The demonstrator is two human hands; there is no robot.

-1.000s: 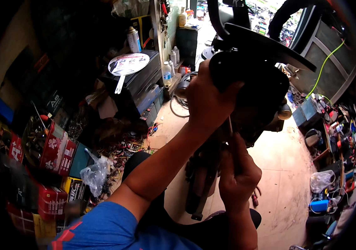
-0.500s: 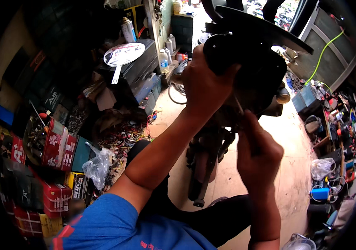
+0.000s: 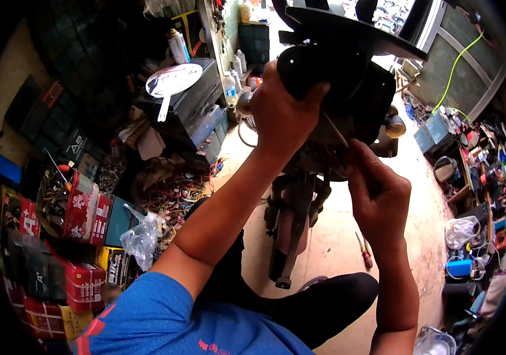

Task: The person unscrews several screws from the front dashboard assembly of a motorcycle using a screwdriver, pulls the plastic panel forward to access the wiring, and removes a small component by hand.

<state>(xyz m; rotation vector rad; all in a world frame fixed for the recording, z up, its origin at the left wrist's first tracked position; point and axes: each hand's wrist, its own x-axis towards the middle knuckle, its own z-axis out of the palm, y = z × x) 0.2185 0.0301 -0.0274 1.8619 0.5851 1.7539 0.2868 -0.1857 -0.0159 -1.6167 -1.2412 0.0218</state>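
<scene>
In front of me stands a motorcycle, with a dark part (image 3: 347, 83) at its upper end in deep shadow. My left hand (image 3: 285, 112) is closed on the left side of this dark part, thumb towards the right. My right hand (image 3: 380, 183) pinches a thin metal shaft (image 3: 334, 129), which slants up and left to the underside of the dark part. Whatever handle the shaft has is hidden in my fingers, and its tip is lost in shadow. Below, a wheel (image 3: 288, 228) shows between dark struts. A round lamp (image 3: 395, 126) sticks out at the right.
On the floor beside my right forearm lies a screwdriver (image 3: 365, 254). To the left are stacked boxes (image 3: 84, 284), a clear plastic bag (image 3: 140, 239), tangled wires (image 3: 182, 192) and a white hand fan (image 3: 173, 80) on a dark cabinet. Cluttered shelves (image 3: 472, 189) line the right wall.
My right hand has shifted slightly right and up, and more of the metal shaft shows. My left hand keeps its hold. The screwdriver on the floor has come into sight.
</scene>
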